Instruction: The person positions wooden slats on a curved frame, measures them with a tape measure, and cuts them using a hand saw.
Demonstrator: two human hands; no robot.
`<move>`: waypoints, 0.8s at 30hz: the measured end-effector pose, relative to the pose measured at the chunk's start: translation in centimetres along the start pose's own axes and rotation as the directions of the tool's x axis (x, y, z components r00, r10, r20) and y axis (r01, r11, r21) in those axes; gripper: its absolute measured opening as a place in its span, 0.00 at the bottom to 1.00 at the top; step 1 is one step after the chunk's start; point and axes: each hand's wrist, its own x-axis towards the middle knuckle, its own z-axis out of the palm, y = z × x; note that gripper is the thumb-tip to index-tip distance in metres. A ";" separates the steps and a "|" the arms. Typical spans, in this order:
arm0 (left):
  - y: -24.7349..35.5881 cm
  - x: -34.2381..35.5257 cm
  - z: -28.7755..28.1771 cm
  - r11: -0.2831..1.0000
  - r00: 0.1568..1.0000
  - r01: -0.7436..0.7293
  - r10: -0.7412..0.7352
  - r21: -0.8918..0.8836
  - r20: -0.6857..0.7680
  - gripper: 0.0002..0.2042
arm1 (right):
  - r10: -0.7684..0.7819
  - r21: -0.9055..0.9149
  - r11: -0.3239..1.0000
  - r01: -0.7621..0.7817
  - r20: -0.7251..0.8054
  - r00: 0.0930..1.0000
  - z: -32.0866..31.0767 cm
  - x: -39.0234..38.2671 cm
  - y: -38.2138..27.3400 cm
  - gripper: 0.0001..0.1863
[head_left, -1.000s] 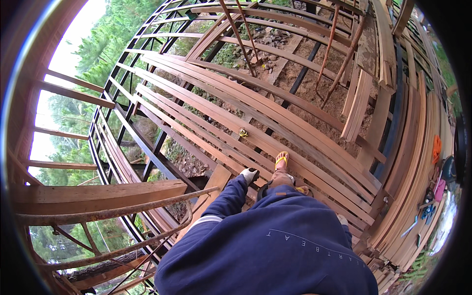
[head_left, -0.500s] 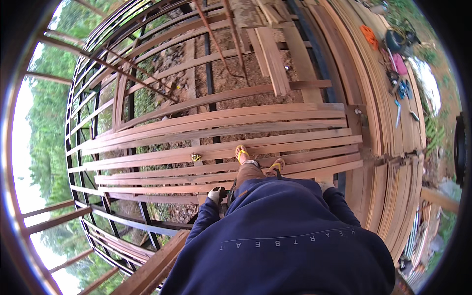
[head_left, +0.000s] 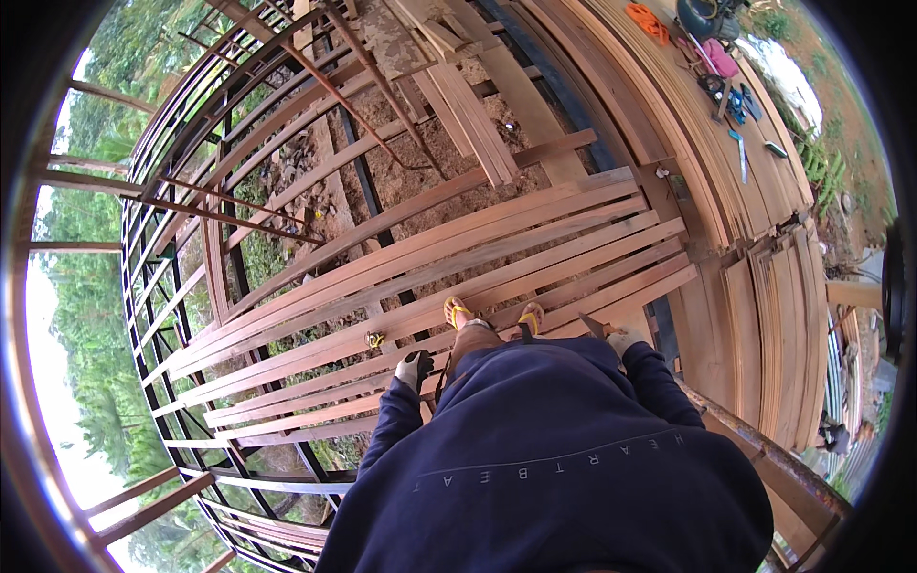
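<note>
My left hand (head_left: 414, 369), in a white and black glove, hangs beside my left thigh above the boards. Its dark fingers look curled; anything inside them is hidden. At my right hip, my gloved right hand (head_left: 626, 342) is closed around a brown, pointed flat piece (head_left: 597, 328) whose tip sticks out toward my feet. What kind of thing it is I cannot make out. Below me, long reddish-brown wooden boards (head_left: 497, 284) lie side by side across dark beams, with gaps between them. A small yellow and dark object (head_left: 374, 340) rests on them left of my feet.
Stacked planks (head_left: 755, 334) run along the right. On them lie a pink item (head_left: 718, 57), an orange coil (head_left: 648, 23) and blue-handled tools (head_left: 740, 103). Reddish rods (head_left: 382, 91) lean ahead. Bare soil (head_left: 430, 212) shows between the beams, and a wooden rail (head_left: 764, 444) stands close behind right.
My view has turned, so the boards now slant up to the right. My right hand has come out from beside my body, showing the brown piece. My left hand has shifted slightly forward.
</note>
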 end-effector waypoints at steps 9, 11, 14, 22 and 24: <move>0.5 -2.5 -1.5 0.998 0.996 0.057 -0.059 -0.038 -0.065 0.17 | 0.281 -0.288 0.916 -0.278 -0.031 0.959 0.4 -5.6 -3.6 0.16; 0.0 -3.2 -2.4 0.996 0.990 0.067 -0.073 -0.053 -0.119 0.17 | 0.272 -0.335 0.905 -0.263 -0.020 0.962 1.1 -5.1 -3.1 0.17; -1.2 -4.2 -4.8 0.995 0.990 0.103 -0.104 -0.012 -0.100 0.21 | 0.206 -0.328 0.931 -0.161 0.108 0.972 3.0 -3.0 -2.3 0.18; 8.2 -6.0 3.7 0.928 0.954 -0.295 0.272 -0.227 -0.125 0.16 | -0.263 -0.525 0.791 0.315 0.173 0.949 1.5 4.2 -1.1 0.13; 13.9 -11.9 3.9 0.891 0.883 -0.452 0.452 0.029 -0.129 0.14 | -0.119 -0.340 0.924 0.174 0.174 0.977 4.6 1.1 -8.3 0.12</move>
